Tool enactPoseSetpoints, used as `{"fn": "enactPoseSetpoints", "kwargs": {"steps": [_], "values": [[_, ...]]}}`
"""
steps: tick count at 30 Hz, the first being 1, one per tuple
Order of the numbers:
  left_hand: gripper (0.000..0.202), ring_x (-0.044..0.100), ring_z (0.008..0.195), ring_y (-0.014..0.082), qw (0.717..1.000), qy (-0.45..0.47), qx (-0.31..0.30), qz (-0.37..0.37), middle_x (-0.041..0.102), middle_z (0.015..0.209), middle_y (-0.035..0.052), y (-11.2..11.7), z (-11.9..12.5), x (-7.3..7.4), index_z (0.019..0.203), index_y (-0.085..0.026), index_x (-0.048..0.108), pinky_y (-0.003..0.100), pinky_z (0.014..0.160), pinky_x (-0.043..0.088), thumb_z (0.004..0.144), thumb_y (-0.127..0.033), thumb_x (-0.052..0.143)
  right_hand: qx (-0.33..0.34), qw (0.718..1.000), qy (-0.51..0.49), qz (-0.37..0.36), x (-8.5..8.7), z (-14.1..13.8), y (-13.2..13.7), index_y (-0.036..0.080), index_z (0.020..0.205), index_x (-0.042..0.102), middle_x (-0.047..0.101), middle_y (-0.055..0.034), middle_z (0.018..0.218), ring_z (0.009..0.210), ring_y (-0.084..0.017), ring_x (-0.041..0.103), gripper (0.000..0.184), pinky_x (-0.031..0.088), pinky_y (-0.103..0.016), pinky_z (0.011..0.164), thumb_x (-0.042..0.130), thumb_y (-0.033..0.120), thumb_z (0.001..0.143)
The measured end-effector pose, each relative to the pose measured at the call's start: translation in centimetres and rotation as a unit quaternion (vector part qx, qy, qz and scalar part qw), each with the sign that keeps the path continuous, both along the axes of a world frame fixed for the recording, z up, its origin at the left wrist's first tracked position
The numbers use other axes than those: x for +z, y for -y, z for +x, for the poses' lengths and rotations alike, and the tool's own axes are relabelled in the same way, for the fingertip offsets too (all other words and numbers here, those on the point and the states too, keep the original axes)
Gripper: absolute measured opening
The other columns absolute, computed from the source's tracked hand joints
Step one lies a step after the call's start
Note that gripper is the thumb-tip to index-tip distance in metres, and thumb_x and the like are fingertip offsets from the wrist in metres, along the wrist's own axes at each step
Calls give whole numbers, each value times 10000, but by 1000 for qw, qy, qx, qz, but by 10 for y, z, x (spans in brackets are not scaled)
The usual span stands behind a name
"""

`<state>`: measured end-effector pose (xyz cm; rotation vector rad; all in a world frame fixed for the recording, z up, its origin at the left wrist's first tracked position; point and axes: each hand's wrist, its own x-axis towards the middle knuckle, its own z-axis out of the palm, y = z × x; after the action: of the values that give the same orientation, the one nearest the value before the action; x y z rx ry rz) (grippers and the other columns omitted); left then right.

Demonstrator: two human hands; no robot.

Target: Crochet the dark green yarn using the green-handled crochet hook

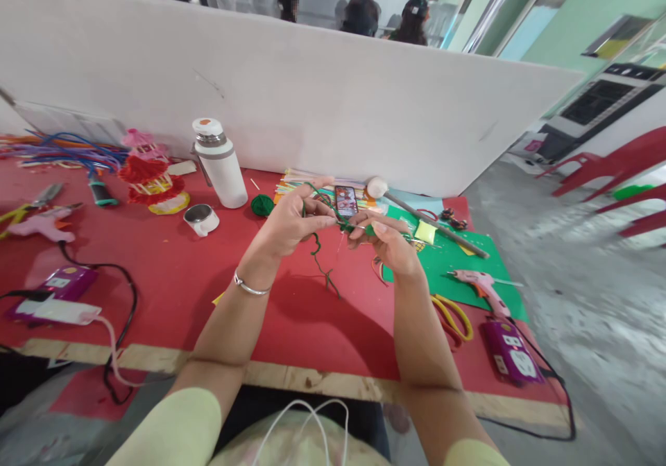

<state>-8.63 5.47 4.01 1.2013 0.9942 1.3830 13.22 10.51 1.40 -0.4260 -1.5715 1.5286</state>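
Note:
My left hand point(294, 220) is closed in a pinch on green yarn point(327, 277), whose loose strand trails down over the red table top. A loop of the yarn runs up around the raised fingers. Close beside it, my right hand point(390, 240) grips a crochet hook point(370, 230) with a green handle, its thin metal end pointing left into the small green stitches between the hands. The stitches are mostly covered by fingers. A ball of green yarn point(262, 206) rests on the table left of my left hand. Behind the hands lies a phone point(346, 200) with a lit screen.
Left stand a white flask point(221, 168), a metal cup point(201, 220) and a red-and-pink craft model point(148, 175). Yellow-handled scissors point(452, 317), a pink glue gun point(483, 286) and a purple power box point(513, 351) lie right. A white partition point(312, 98) closes the back.

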Motion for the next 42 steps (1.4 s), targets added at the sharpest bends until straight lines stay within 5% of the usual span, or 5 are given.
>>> {"fn": "enactPoseSetpoints", "kwargs": {"steps": [18,42], "values": [[978,396,444,33,1000,27,7,0,748,793,-1,0,7,2,1563,-206,486,209,408,192,672,-193,889,-29,999,-3,-17,-1,-4,-3,169,829,762,715,-62,799,700,-187,714,403,630,-326,627,668,548,929],[996,406,450,35,1000,19,12,-4,745,806,-7,-4,7,-1,1584,-194,465,203,395,198,674,-180,872,-47,999,13,-5,-8,-5,-8,190,870,760,742,-57,826,731,-195,739,433,643,-331,653,652,605,926]]}}
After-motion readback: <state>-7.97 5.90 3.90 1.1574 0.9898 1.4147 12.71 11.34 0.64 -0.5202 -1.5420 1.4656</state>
